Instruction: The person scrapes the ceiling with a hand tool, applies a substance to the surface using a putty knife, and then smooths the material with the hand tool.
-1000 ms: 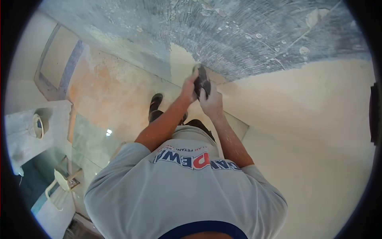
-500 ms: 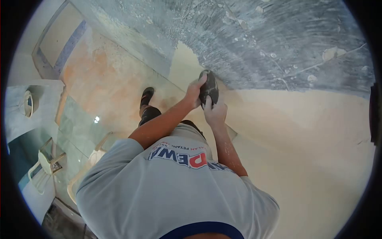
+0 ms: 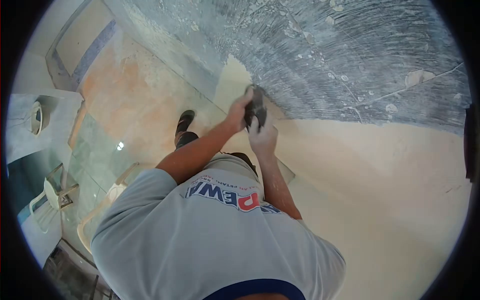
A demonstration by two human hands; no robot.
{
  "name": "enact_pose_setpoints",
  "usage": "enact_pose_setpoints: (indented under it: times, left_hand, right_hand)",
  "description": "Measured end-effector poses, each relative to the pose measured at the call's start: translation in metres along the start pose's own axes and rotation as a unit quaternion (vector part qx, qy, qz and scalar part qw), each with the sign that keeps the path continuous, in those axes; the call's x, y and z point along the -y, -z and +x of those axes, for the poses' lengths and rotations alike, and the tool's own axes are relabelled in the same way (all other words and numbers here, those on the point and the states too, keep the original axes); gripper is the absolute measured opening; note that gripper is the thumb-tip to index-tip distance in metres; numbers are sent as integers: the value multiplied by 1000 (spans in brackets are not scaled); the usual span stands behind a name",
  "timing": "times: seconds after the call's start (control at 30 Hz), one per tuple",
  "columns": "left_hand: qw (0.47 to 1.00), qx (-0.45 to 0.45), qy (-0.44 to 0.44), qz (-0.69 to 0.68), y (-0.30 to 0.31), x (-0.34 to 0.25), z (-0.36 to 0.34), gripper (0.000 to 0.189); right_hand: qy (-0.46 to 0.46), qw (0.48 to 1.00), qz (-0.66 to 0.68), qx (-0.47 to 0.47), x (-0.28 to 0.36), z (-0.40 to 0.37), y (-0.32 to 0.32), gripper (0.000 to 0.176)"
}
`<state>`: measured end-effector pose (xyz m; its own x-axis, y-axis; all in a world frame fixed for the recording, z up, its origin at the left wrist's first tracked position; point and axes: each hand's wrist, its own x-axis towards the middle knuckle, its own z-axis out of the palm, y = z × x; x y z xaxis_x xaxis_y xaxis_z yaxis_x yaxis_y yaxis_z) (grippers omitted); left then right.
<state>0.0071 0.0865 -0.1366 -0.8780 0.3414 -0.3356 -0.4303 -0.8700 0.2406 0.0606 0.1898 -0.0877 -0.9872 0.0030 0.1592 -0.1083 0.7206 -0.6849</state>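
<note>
Both my hands grip a dark, oblong pad (image 3: pixel 256 106), which is slightly smeared by motion. My left hand (image 3: pixel 240 111) wraps its near left side, with the thumb up along the edge. From below, my right hand (image 3: pixel 263 137), dusted with pale powder, closes its fingers on the pad's lower end. The pad is at a scratched grey wall (image 3: pixel 320 65) with whitish patches, close to where it meets a cream-coloured area (image 3: pixel 233 77). Whether its face touches the wall is hidden.
A smooth cream surface (image 3: pixel 375 160) spreads to the right. On the left are an orange-stained floor (image 3: pixel 120 85), green tiles (image 3: pixel 95 165), a pale plastic chair (image 3: pixel 50 195), another chair (image 3: pixel 92 220) near my left side, and a round fan-like object (image 3: pixel 37 119). My sandalled foot (image 3: pixel 185 120) stands ahead.
Both hands and the pad have shifted a little to the left in the view. The pad shows narrower now, turned more edge-on. Both hands still grip it.
</note>
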Motion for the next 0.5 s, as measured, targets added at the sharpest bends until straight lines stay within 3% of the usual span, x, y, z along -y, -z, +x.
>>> enact_pose_setpoints:
  times: [0.13, 0.2, 0.23, 0.33, 0.4, 0.47, 0.5]
  left_hand:
    - [999, -28, 19, 21, -3, 16, -3, 33]
    - [1000, -26, -8, 2, 6, 0, 2, 33]
    - [1000, 20, -10, 20, 11, -10, 3, 33]
    - [1000, -18, 8, 16, -1, 9, -4, 33]
    - [998, -14, 22, 56, 0, 15, -3, 34]
    - [996, -49, 0, 72, 12, 4, 3, 34]
    - [999, 5, -2, 42, 16, -8, 4, 36]
  right_hand:
    - [-58, 998, 34, -19, 1, -22, 21, 37]
    - [-8, 1000, 21, -1, -1, -5, -2, 36]
    - [6, 1000, 10, 2, 0, 0, -8, 36]
    - [-47, 998, 27, -11, -4, -15, 8, 35]
    - [-35, 996, 72, -41, -18, -21, 3, 37]
    - [-25, 999, 25, -3, -22, -14, -13, 40]
    - [1, 1000, 4, -24, -16, -7, -18, 41]
